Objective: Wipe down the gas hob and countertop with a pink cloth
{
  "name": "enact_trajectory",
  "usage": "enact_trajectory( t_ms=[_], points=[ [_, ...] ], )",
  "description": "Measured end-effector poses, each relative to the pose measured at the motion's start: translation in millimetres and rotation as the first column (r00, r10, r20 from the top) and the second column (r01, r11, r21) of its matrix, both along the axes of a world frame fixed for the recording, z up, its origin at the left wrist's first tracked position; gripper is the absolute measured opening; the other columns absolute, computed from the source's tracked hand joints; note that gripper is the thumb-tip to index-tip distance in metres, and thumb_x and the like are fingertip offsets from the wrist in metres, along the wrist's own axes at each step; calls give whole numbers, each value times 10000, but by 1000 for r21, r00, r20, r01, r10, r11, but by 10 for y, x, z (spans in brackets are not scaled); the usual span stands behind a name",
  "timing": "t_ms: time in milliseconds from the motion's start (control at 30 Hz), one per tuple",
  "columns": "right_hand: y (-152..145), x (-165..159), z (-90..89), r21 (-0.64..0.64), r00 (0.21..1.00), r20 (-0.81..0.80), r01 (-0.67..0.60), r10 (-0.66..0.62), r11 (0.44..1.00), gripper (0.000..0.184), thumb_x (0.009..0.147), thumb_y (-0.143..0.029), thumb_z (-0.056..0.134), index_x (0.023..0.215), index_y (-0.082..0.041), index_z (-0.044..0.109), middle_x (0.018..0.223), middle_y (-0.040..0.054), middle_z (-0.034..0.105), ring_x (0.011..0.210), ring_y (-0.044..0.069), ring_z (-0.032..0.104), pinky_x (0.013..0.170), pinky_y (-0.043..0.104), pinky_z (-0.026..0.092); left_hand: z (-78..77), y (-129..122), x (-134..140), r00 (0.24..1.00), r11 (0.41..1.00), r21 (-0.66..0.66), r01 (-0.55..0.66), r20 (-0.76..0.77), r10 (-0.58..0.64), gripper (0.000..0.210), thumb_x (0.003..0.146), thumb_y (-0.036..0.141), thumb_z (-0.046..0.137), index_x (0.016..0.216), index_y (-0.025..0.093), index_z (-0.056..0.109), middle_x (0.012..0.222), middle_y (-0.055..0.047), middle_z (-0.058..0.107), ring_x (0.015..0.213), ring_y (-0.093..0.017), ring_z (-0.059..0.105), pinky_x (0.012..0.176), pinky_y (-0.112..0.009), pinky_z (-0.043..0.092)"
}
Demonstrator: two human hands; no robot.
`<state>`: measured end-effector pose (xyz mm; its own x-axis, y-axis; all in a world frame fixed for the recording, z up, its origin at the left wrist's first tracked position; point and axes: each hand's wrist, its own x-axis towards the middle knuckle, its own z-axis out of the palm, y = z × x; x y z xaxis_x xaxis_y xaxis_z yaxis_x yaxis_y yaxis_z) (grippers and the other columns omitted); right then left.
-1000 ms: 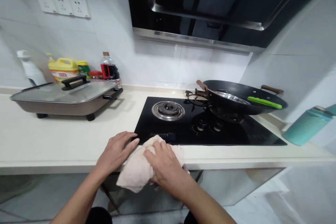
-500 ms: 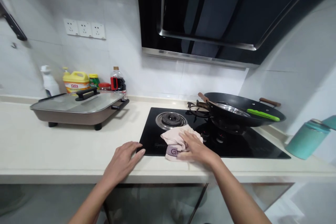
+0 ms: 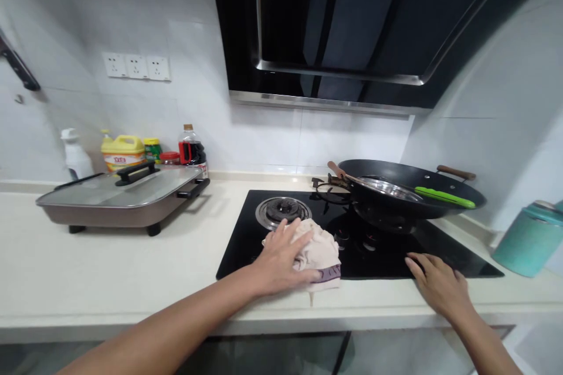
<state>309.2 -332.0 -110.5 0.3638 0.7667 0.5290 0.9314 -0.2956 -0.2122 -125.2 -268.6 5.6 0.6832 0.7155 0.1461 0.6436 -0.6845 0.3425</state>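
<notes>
cream counter [image 3: 132, 281] runs nearest. the right hand [image 3: 440, 287], fingers loosely bent, seemingly empty, rests well right of the bunched cloth [image 3: 323, 243]; the left hand [image 3: 279, 261], nearer, spreads wide over its left side on the hob [image 3: 246, 240]. beyond sits the wok [image 3: 387, 167].

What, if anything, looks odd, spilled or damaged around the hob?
A brownish mark streaks the otherwise pale countertop just in front of the cloth; whether drip, stain or crack is unclear. The left burner also sits bare, with no pan support over it.
</notes>
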Motion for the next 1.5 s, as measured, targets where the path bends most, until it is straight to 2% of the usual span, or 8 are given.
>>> enact_trajectory(
  t_ms=[100,300,400,633,767,933,1133,1500],
  points=[
    [-20,20,-114,20,1000,24,-11,11,1000,618,976,-596,262,1215,-240,708,1216,145,656,1164,355,611,1014,607,439,-102,78,405,990,998,-62,32,-134,-40,1029,732,848,641,1605,392,342,1749,-85,68,1556,-530,12,1171,-802,83],
    [-74,-99,-23,88,999,25,-31,29,996,560,1003,-574,296,1162,-231,710,1219,120,659,1165,329,609,1020,534,441,-277,459,637,986,978,196,72,-160,-41,478,1002,563,467,1453,432,561,1696,-29,311,1444,-423,399,1128,-693,322],
    [-101,-109,35,100,999,-16,-43,45,994,503,999,-542,325,1108,-243,715,1212,101,670,1146,312,614,997,520,442,-186,778,719,989,968,238,82,-143,-49,397,991,421,523,1360,374,662,1590,-38,494,1355,-366,503,1134,-587,379],
    [-108,-123,69,141,996,-70,-42,52,989,423,981,-498,384,1083,-259,717,1199,82,676,1141,302,612,993,504,432,174,1433,1325,980,1000,6,24,198,-25,425,981,327,457,1267,183,736,1092,-67,774,978,-237,705,898,-338,537],
    [-89,-111,58,156,995,-79,-40,53,987,415,977,-501,392,1083,-264,715,1194,73,677,1129,297,613,983,501,431,215,1483,1793,972,979,-34,202,130,-196,433,959,470,550,1281,251,737,1264,-38,733,1161,-238,661,986,-306,507],
    [-100,-103,54,151,995,-86,-43,56,988,405,985,-496,400,1104,-265,711,1223,69,672,1155,298,601,993,512,419,72,1489,2242,940,946,-127,297,-137,-313,597,953,698,458,1384,336,656,1571,-45,516,1481,-335,400,1226,-546,274],
    [-122,-78,48,173,994,-87,-52,68,984,396,981,-509,407,1071,-281,718,1209,55,681,1153,295,608,975,506,434,-105,1650,2264,932,961,-75,266,-236,-276,769,909,718,521,1596,443,312,1745,0,140,1586,-365,120,1205,-724,139],
    [-124,-53,44,172,991,-111,-49,69,984,390,973,-491,415,1054,-281,734,1198,49,681,1115,285,613,990,503,430,-206,1937,1955,978,990,135,-48,-197,74,779,905,804,429,1521,326,451,1698,-85,296,1445,-368,441,1172,-477,349]
  ],
)
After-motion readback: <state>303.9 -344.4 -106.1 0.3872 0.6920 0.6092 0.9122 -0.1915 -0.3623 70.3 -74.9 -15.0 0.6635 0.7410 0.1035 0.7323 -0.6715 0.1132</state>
